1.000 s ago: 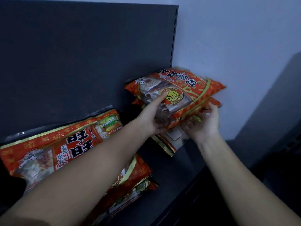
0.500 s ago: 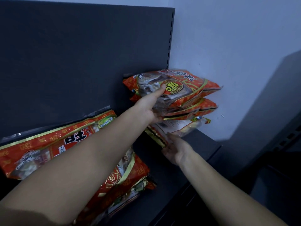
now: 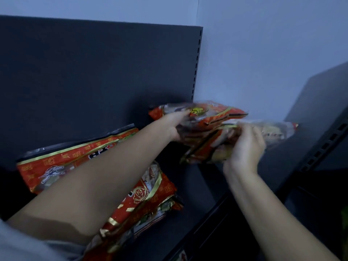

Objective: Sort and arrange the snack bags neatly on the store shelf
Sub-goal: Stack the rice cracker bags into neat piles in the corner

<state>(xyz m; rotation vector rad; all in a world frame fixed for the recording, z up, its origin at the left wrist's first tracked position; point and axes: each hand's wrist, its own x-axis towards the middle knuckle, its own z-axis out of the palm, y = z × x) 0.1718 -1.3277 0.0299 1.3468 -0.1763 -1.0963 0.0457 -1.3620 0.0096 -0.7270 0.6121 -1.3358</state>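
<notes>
While the left hand (image 3: 176, 127) clasps the left end of the top snack bag (image 3: 214, 112), with 1 finger laid along its upper face, the right hand (image 3: 244, 147) shows its back to the camera and curls its fingers (image 3: 250, 132) over the near edge of the lower bag (image 3: 276, 131), gripping it. Both bags sit just right of the frame's centre, held above the shelf board (image 3: 190, 230). The top bag is red with a yellow round emblem and lies nearly flat, its far end close to the pale wall (image 3: 263, 53). The lower bag pokes out to the right from under it. It looks red and gold on the left and pale on the right, and it is too blurred to tell whether it is 1 bag or 2.

Farther out, the left forearm crosses over a second stack of snack bags (image 3: 56, 166) in the lower left of the frame. These are larger red packs with gold bands, the uppermost leaning back against the dark back panel (image 3: 94, 72). More red and gold packs (image 3: 150, 196) lie under it on the board. A slotted upright (image 3: 196, 63) runs down the panel's right edge, ending just above the top bag. At the right edge of the frame stands another dark shelf unit (image 3: 323, 132) with a row of slots along its side. A grey sleeve (image 3: 17, 245) fills the bottom left corner.
</notes>
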